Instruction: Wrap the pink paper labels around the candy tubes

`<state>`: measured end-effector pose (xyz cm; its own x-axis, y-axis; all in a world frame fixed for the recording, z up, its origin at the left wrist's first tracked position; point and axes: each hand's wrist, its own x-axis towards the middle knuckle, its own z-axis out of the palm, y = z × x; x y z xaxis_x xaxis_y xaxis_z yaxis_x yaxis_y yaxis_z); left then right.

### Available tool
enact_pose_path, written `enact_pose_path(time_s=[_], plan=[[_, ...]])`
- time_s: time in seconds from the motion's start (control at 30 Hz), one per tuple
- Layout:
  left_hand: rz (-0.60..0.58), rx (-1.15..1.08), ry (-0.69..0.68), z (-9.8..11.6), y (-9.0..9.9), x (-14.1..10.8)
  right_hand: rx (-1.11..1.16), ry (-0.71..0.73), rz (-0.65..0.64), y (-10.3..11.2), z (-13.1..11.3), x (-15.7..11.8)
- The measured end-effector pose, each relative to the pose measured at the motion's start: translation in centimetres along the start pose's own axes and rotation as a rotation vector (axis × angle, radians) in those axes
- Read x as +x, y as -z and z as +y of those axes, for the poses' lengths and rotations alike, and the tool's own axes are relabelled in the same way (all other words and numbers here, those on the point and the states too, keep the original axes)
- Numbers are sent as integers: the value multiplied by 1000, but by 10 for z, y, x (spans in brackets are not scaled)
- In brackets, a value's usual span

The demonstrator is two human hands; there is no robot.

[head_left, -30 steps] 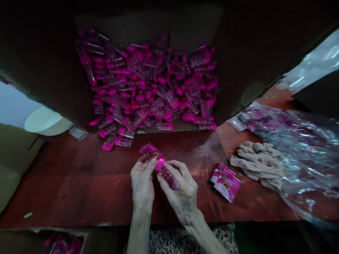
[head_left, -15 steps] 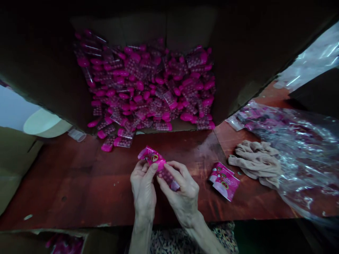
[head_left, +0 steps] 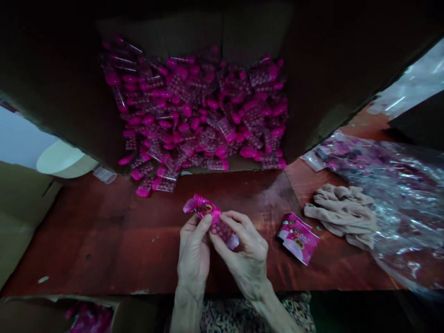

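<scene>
Between my two hands, just above the red-brown table (head_left: 114, 236), is a clear candy container (head_left: 224, 231) filled with small pink balls. A printed pink wrapper sleeve (head_left: 204, 206) covers its upper left end. My left hand (head_left: 194, 247) pinches the wrapper, thumb on top. With thumb and fingers, my right hand (head_left: 244, 249) grips the clear body of the container. The container's far end under my right fingers is partly hidden. To the right of my hands lies a small stack of flat pink printed wrappers (head_left: 300, 243).
A large cardboard box (head_left: 322, 92) on its side holds many pink-capped candy containers (head_left: 208, 125), a few spilling out front. A crumpled cloth glove (head_left: 342, 212) and a clear plastic bag (head_left: 409, 208) lie right. A pale bowl (head_left: 64, 159) and clear cup (head_left: 104, 175) sit left.
The whole view has shifted slightly, so everything sits a little further right. Both hands keep hold of the container and wrapper, with little visible difference in grip.
</scene>
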<state>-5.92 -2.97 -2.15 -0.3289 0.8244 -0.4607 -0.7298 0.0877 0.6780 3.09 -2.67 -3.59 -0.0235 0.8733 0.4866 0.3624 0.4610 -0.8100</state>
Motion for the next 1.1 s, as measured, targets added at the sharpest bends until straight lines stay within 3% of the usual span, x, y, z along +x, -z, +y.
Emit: enact_pose_path(time_s=[0.13,0.37,0.6,0.7,0.8,0.87,1.0,1.1], plan=[[-38,36,-19,4,3,1,50,-11,-44,2,0,3],[-55,150,-63,6,3,-3,-5,122,-41,8,-10,1],[-151,238,-36,1,8,-6,131,-130,-67,13,-5,-4],[-43,283,-215,5,16,-4,239,-222,-138,17,-3,0],[136,390,-567,18,22,-2,340,-305,-200,19,-2,3],[144,551,-737,28,24,-2,366,-326,-227,19,-2,2],[-3,826,-793,41,26,0,370,-330,-259,17,-3,0],[14,846,-842,45,28,1,373,-350,-281,17,-3,0]])
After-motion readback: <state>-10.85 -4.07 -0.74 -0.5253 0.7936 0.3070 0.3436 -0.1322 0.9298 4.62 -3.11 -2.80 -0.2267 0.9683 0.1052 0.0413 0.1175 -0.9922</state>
